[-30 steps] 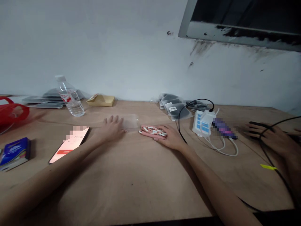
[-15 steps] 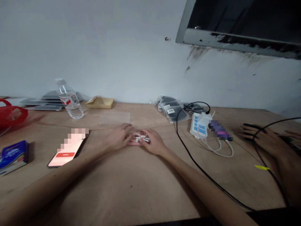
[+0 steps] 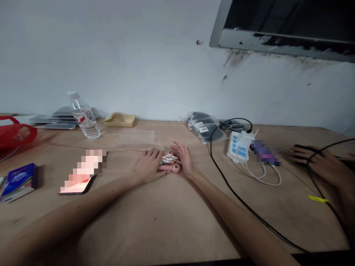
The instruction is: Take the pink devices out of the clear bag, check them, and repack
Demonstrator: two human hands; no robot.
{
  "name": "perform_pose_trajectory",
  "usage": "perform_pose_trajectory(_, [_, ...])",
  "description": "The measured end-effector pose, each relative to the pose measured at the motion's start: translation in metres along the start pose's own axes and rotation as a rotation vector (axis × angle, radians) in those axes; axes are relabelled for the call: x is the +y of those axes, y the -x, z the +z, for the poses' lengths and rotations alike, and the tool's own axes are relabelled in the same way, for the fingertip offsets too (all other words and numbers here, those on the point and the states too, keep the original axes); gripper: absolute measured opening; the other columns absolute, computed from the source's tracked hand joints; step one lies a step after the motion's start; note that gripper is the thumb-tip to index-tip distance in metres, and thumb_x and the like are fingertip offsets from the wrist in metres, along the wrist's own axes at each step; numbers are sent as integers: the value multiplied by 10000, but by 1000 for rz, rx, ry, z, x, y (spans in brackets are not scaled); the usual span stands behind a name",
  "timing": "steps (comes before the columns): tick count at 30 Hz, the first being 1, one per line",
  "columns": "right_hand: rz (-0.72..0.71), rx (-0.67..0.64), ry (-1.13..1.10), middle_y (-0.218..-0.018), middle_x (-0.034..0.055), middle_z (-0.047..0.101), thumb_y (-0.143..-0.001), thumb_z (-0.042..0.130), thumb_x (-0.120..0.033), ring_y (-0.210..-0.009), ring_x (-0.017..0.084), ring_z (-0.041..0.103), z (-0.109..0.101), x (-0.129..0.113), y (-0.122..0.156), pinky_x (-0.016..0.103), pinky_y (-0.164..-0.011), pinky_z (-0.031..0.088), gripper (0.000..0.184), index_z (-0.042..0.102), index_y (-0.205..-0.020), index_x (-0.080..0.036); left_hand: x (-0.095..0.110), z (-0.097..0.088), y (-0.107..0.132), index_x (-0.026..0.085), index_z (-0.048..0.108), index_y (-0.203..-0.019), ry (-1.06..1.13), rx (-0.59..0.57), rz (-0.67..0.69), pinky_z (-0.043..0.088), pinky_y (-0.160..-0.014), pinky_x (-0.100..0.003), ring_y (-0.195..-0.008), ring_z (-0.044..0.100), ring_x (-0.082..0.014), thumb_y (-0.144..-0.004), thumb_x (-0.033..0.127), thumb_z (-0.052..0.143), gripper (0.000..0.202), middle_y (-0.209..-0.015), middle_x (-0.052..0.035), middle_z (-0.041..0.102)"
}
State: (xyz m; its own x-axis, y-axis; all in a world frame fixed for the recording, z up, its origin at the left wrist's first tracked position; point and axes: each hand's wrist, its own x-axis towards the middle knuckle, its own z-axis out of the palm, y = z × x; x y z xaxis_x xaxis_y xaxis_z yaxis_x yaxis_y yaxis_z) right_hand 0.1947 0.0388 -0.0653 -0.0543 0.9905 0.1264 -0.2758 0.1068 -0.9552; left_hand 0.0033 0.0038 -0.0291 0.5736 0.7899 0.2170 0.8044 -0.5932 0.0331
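A bunch of small pink-and-white stick-like pieces (image 3: 169,159) lies on the wooden table between my hands. In front of them is a pink rounded piece (image 3: 173,168) with a pale square mark on its end; its exact kind cannot be made out. My left hand (image 3: 149,165) rests palm down over the left side of these pieces, fingers extended and partly covering them. My right hand (image 3: 183,159) stands on its edge just right of the pieces, fingers spread and palm turned towards them, with nothing gripped.
A phone (image 3: 80,177), a blue tissue pack (image 3: 19,181) and a water bottle (image 3: 85,120) are on the left. Behind lie a clear sheet (image 3: 135,137), a cardboard tray (image 3: 120,120) and grey packets (image 3: 205,127). Rightward are a power strip (image 3: 237,147), black cable (image 3: 222,177) and another person's hand (image 3: 318,162).
My right hand has lifted off the pieces and opened to their right side. My left hand now lies flatter over the left part, and the pink rounded piece shows more. The view has shifted slightly.
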Motion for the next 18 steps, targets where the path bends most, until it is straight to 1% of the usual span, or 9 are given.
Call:
perform_pose_trajectory(3, [-18, 32, -22, -1219, 82, 675, -802, 400, -886, -1243, 290, 573, -1, 0, -1, 479, -1111, 381, 765, 642, -1215, -289, -4, 3, 0, 167, 447, -1453, -3, 1, 22, 412, -1006, -511, -1229, 521, -367, -946, 594, 544, 669, -1363, -177, 572])
perform_pose_trajectory(7, [-25, 72, -24, -1169, 82, 690, -776, 408, -907, -1228, 291, 582, -6, -1, -4, 471, -1095, 397, 783, 659, -1174, -281, -11, 6, -1, 173, 377, -1503, -35, -20, 100, 423, -1006, -475, -1241, 528, -349, -976, 488, 537, 634, -1412, -172, 550])
perform_pose_trajectory(9, [-36, 98, -14, -1147, 84, 698, -774, 395, -912, -1211, 292, 593, -11, -2, -6, 466, -1085, 408, 792, 668, -1157, -275, -15, 8, -2, 164, 343, -1525, -21, -15, 118, 426, -1010, -467, -1250, 528, -346, -968, 455, 547, 661, -1426, -177, 542])
perform_pose_trajectory(12, [-45, 120, 16, -1142, 88, 702, -785, 357, -914, -1182, 293, 613, -16, -3, -9, 459, -1067, 426, 809, 670, -1157, -268, -22, 10, -4, 154, 318, -1540, 56, -14, 113, 437, -1010, -451, -1240, 544, -333, -933, 390, 598, 708, -1409, -180, 563])
perform_pose_trajectory(15, [-42, 112, 54, -1151, 87, 695, -778, 338, -925, -1167, 294, 623, -18, -3, -11, 455, -1053, 440, 829, 657, -1172, -269, -28, 13, -5, 164, 365, -1518, 156, -7, 98, 453, -1000, -433, -1211, 576, -321, -905, 351, 645, 700, -1329, -170, 621])
perform_pose_trajectory(18, [-39, 101, 73, -1146, 83, 691, -778, 321, -930, -1156, 296, 625, -19, -2, -10, 454, -1039, 446, 831, 649, -1171, -275, -33, 15, -6, 172, 451, -1464, 232, 20, 83, 471, -974, -434, -1170, 605, -322, -906, 363, 647, 622, -1269, -163, 654])
